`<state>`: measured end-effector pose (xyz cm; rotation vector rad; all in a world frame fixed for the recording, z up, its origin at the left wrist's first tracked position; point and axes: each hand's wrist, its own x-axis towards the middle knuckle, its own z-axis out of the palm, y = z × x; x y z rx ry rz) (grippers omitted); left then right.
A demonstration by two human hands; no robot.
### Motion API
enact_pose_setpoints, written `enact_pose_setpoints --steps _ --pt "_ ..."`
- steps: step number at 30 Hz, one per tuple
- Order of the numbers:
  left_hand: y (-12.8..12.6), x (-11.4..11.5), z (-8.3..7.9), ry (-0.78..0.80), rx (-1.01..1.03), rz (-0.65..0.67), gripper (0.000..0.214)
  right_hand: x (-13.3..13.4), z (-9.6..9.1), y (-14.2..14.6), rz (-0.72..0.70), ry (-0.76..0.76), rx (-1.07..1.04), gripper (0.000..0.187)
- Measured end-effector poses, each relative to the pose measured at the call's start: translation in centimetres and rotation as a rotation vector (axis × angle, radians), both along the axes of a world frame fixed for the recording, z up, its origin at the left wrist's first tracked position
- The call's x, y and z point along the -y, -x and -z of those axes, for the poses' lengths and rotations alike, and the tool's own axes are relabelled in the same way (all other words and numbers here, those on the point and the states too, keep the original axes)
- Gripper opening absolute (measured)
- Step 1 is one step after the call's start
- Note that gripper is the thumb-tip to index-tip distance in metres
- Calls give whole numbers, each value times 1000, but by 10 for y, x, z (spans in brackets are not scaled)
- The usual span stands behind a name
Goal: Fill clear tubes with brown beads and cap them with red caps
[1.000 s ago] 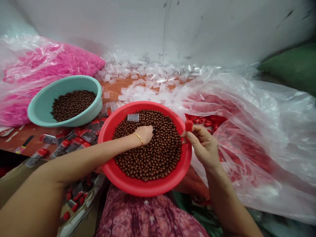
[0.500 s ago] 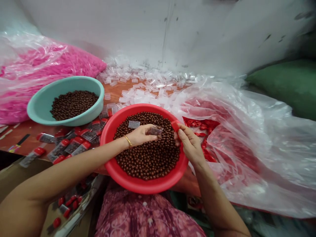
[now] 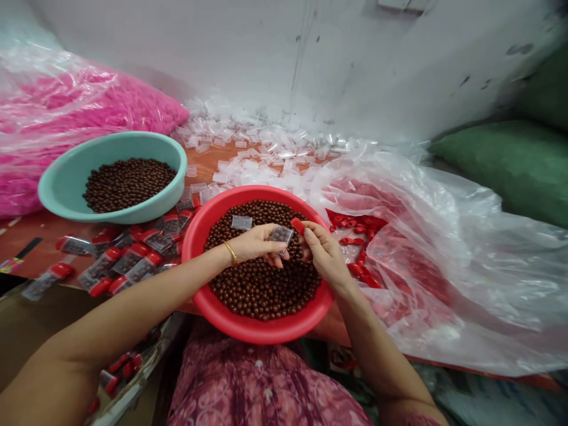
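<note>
My left hand [image 3: 255, 244], with a gold bangle at the wrist, grips a small clear plastic container [image 3: 283, 236] that has dark brown balls inside. Close beside it, my right hand [image 3: 323, 245] pinches a red cap [image 3: 297, 225] between thumb and fingers. Cap and container are apart, with a small gap between them. Both hands are over a red basin [image 3: 261, 334] filled with shiny brown balls [image 3: 252, 293]. Another clear container [image 3: 242, 222] lies on top of the balls, left of my hands.
A teal basin [image 3: 57, 198] with brown balls stands at left, near capped containers [image 3: 133, 258]. Clear containers [image 3: 270, 145] lie scattered along the wall. Plastic bags hold pink pieces [image 3: 110, 100] and red caps [image 3: 361, 228]. An open cardboard box [image 3: 133, 378] sits below left.
My right hand has moved left from the basin's right rim, bringing the red cap near the container. My left hand has turned the container more upright. The view has shifted slightly.
</note>
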<state>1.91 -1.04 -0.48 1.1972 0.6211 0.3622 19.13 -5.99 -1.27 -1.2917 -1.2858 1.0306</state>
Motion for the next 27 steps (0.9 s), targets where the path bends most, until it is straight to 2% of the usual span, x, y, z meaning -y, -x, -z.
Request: enact_pose_setpoints --steps 7,12,15,18,22,24,27 --pt "-3 0 2 -132 -49 -1 34 1 0 0 -57 16 -36 44" --pt "-5 5 1 -298 -103 -9 24 5 2 -2 -112 -10 87 43" --pt "-5 7 2 -363 -128 -50 22 8 2 -3 -122 -120 266 42" --pt "-5 8 3 -486 -170 -103 19 9 1 -5 -146 -258 533 40" --pt "-4 8 0 -581 -289 -90 14 11 2 -13 -206 -430 871 40" --pt "-4 9 -2 -573 -304 -63 15 13 3 -16 -236 -534 947 41" --pt "-6 11 -4 -511 -227 -51 16 18 3 -11 -210 -618 926 43"
